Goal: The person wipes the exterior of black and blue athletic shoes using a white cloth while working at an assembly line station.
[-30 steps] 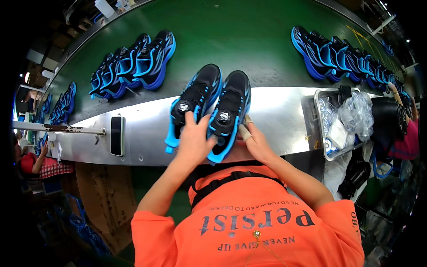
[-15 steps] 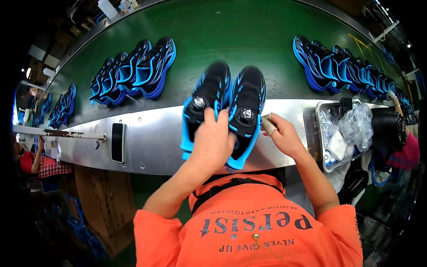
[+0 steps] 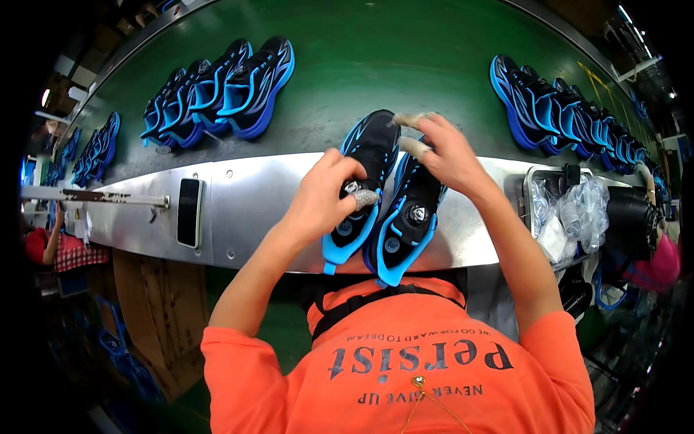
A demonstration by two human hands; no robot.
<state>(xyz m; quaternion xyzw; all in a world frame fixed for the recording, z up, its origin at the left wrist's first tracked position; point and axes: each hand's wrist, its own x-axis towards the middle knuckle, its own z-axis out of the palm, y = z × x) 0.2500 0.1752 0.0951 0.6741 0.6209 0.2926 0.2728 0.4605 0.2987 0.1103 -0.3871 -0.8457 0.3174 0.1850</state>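
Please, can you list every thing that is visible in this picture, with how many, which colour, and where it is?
pair of shoes: 2, black and blue, on the metal shelf, toes over the belt, under both hands
conveyor belt: 1, green, across the top
shoes on belt, left: a row, count unclear, blue and black
shoes on belt, right: a row, count unclear, blue and black
metal shelf: 1, silver, along the near edge of the belt
tray of clear bags: 1, metal, right end of the shelf
left hand: on the left shoe
right hand: above the right shoe, fingers taped
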